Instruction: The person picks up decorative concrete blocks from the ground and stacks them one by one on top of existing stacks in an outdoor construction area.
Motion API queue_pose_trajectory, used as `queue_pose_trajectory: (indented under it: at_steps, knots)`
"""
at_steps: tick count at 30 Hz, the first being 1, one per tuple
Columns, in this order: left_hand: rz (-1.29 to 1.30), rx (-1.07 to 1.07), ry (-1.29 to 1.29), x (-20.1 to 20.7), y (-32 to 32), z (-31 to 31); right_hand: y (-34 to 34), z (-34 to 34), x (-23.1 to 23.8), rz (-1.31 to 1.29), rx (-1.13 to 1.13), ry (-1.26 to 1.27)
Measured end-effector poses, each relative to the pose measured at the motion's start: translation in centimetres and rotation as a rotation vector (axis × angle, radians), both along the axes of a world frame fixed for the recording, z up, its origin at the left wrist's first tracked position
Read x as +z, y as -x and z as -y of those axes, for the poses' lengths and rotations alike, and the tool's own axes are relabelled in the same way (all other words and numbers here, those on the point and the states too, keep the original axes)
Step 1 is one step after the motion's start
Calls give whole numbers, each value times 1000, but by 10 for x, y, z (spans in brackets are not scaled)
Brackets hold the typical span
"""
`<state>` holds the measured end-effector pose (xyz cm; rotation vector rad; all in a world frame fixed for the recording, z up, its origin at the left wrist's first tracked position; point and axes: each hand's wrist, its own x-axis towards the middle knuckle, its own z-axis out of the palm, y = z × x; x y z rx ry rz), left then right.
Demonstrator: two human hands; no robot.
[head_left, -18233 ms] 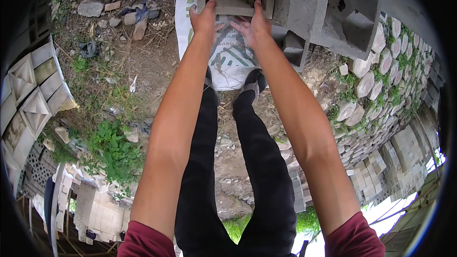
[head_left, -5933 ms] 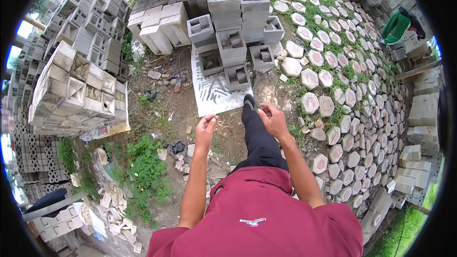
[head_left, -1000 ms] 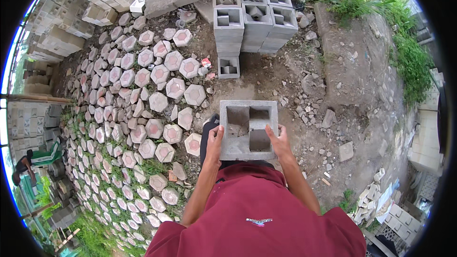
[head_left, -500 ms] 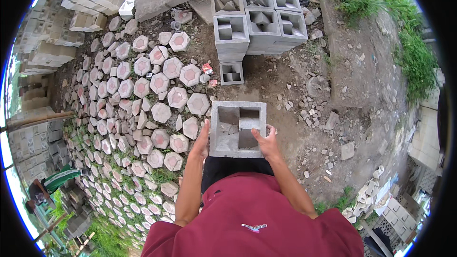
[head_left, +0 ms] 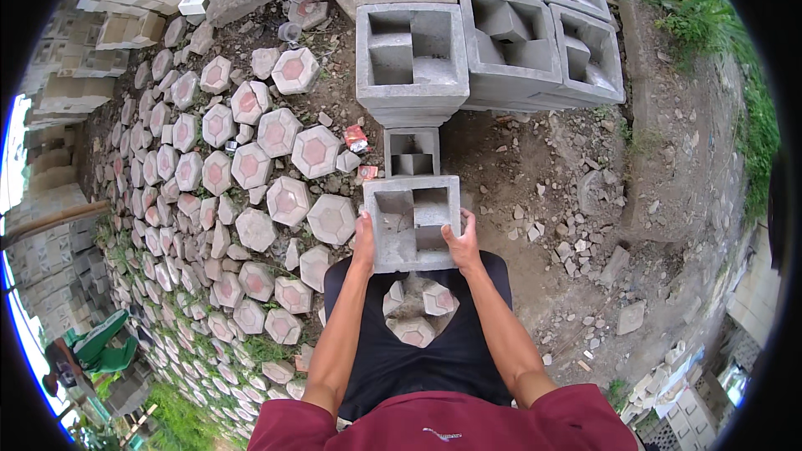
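A square grey concrete block [head_left: 393, 242] with angled inner faces is held level in front of my body. My left hand [head_left: 363, 242] presses against its left side. On the right side, my right hand [head_left: 464, 242] grips it, with the thumb over the near right rim. Just beyond the held block, and partly hidden by it, a similar smaller-looking block [head_left: 391, 154] lies low at the foot of a tall block stack [head_left: 413, 104]. Whether the two touch cannot be told from here.
More stacked blocks [head_left: 522, 75] stand at the far right of that stack. Hexagonal pavers [head_left: 284, 200] with reddish centres cover the ground to my left. Rubble [head_left: 576, 250] and a concrete slab [head_left: 668, 159] lie to the right. A red wrapper [head_left: 356, 138] lies near the stack.
My body has bent forward, and my dark-clad legs show more fully. The stacks look larger and closer. The held block is now right beside the low block, still in both hands.
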<state>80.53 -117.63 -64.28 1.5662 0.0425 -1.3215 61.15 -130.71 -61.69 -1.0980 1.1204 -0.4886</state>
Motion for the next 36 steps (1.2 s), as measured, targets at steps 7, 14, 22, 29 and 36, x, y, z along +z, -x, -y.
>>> queue_pose_trajectory:
  at_steps: [7,14,22,29,36]
  knots:
    - [55,-21,-10,-159,-33,82,-30,69,-193,-96,-91,-126]
    - [282,-76,24,-275,-56,134,-52,110,-294,-239,32,-7]
    - [192,-68,149,-305,-83,145,-77,126,-321,-235,-8,49]
    - [24,-58,115,-281,-71,161,-61,134,-340,-315,15,-37]
    - [-107,-19,61,-278,-85,148,-72,153,-311,362,-144,-674]
